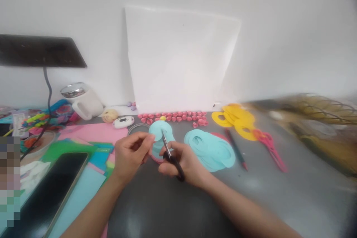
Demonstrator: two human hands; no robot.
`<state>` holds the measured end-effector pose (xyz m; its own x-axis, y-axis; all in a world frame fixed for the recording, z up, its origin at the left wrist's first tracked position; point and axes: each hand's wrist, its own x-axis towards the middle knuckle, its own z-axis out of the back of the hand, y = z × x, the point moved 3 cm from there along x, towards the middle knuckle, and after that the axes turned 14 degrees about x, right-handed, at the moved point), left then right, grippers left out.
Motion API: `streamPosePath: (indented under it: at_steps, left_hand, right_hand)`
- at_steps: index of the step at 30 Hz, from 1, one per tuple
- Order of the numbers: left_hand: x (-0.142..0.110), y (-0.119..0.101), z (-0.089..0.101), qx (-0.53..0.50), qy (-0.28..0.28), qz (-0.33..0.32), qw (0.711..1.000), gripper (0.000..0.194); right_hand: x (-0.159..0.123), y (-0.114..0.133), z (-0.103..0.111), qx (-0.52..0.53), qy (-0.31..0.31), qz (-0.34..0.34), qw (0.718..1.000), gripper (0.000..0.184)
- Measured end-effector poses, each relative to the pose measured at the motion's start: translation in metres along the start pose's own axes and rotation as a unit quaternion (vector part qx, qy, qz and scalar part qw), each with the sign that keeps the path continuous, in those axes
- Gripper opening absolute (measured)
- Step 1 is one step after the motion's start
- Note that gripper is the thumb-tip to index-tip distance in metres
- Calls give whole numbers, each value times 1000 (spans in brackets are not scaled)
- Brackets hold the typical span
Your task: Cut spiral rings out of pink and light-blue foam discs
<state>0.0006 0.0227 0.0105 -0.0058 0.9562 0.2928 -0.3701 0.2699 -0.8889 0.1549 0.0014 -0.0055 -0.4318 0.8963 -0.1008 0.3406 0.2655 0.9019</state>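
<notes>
My left hand (133, 151) pinches the edge of a light blue paper circle (156, 129), holding it up over the grey table. In my right hand (184, 160) is a pair of scissors (174, 164) with black handles, its blades at the circle's right part. Whether the blades have cut into the paper cannot be made out. Below and behind the circle lie more light blue paper and a pinkish ring, partly hidden. Right of my right hand spreads a pile of light blue paper rings and discs (213, 152).
Rolled pink paper pieces (178, 116) line the back by a white board (181, 59). Yellow paper rings (237, 117), a dark pencil (236, 149) and pink scissors (270, 149) lie right. Coloured sheets (83, 189), a phone (55, 189) and a white mug (86, 100) occupy the left.
</notes>
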Motion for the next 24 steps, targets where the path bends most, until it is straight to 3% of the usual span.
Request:
streamPosePath:
  at_steps: [5, 17, 24]
  left_hand:
    - [0, -1, 1, 11, -13, -12, 1000, 21]
    - [1, -6, -1, 77, 52, -53, 994, 28]
    - [1, -6, -3, 58, 67, -37, 995, 32]
  right_hand:
    - [0, -3, 0, -4, -5, -9, 1000, 37]
    - [1, 0, 1, 30, 19, 12, 999, 46]
    - [2, -2, 4, -17, -8, -4, 1000, 39]
